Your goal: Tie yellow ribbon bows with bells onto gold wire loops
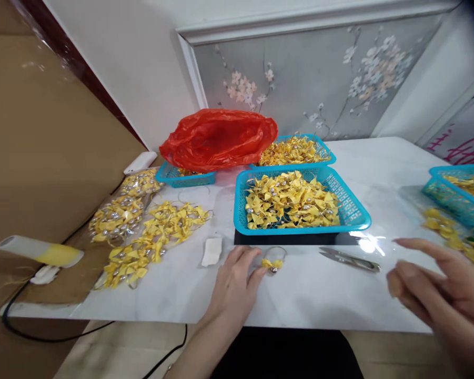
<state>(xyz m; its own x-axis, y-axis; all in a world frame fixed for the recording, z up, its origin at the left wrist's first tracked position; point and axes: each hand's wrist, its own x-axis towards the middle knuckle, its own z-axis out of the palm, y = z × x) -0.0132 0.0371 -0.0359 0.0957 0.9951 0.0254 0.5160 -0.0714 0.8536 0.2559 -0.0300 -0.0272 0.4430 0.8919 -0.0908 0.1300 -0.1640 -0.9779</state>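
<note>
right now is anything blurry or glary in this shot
Head view: the right hand is smeared by motion blur, while the left hand by the small yellow bow is sharp; a bright glare patch sits on the table near the scissors; edges bow from wide-angle distortion.

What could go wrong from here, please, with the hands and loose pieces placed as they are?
1. The right hand is blurred beside the snips; it might catch the blades.
2. The left hand only touches the small bow on a ring; a nudge could slide it away.
3. The glue gun overhangs the table edge and might fall.
</note>
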